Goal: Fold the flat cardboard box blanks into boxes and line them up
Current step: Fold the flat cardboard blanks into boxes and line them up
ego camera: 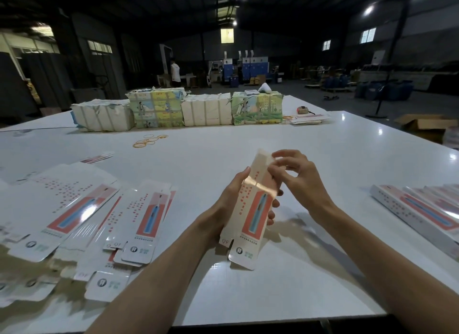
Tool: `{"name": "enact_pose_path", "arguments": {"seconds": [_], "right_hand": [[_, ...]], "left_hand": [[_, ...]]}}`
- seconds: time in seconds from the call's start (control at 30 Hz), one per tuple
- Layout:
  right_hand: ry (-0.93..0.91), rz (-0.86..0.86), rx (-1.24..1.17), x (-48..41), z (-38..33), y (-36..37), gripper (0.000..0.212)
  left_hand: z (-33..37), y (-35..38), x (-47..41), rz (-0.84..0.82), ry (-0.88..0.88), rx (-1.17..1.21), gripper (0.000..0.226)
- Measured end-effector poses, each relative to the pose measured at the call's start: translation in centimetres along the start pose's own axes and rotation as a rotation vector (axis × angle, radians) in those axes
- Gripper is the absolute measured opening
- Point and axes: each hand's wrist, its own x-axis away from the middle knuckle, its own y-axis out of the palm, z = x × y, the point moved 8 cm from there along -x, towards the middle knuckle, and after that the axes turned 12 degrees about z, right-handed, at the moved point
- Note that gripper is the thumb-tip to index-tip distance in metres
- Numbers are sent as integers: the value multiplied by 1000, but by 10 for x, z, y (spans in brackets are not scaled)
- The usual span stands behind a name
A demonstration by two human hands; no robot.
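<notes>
A long narrow box (250, 209), white with a red panel and a blue toothbrush print, is held upright above the white table (248, 291). My left hand (229, 202) grips its lower half from the left, fingers wrapped behind it. My right hand (295, 174) pinches the flap at its far end. The near end flap hangs open. Flat box blanks (99, 217) lie spread in a loose pile at the left. Folded boxes (422, 209) lie side by side at the right edge.
Wrapped bundles of stock (178, 110) stand in a row at the far side of the table. Yellow rubber bands (149, 141) lie in front of them, and a small stack of blanks (308, 118) at the far right. A person (175, 72) stands far behind.
</notes>
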Motion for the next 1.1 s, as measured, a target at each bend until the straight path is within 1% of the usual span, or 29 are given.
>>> {"name": "enact_pose_path", "arguments": {"seconds": [0.1,0.17,0.27,0.33,0.4,0.5,0.6,0.63,0.7,0.8,0.9,0.97,1.03,1.1], "right_hand": [[113,-36,-142,-1,2,-2,14],[159,-52,-263,-2,2,-5,15],[223,-81,-375,-1,3,-5,18],[260,-109,-447,0,3,-3,19],[287,-144,-528,2,3,1,21],[315,-172,-616,5,4,8,30],[270,-110,-533,8,3,11,32],[257,-111,-503,10,2,12,36],[246,-166,-469,17,0,20,46],[208,-249,-403,19,-4,30,51],[199,-244,-354,12,-8,33,60],[213,-239,-359,8,-5,36,60],[215,-226,-342,5,0,40,54],[226,-222,-348,6,10,45,46]], "left_hand": [[3,8,0,-73,-37,23,74],[5,13,1,-117,-46,31,76],[7,21,2,-174,-43,43,76],[6,24,2,-171,-61,31,74],[2,27,3,-127,-103,26,70],[-5,37,6,-110,-188,128,66],[0,31,4,-67,-183,260,63],[3,27,4,-49,-170,317,62],[8,20,5,-43,-141,386,61],[9,17,6,-35,-106,405,64],[5,11,1,84,-80,358,78],[3,3,-2,189,-55,338,82],[5,-5,-2,278,9,289,72],[10,-9,-1,332,98,219,56]]}}
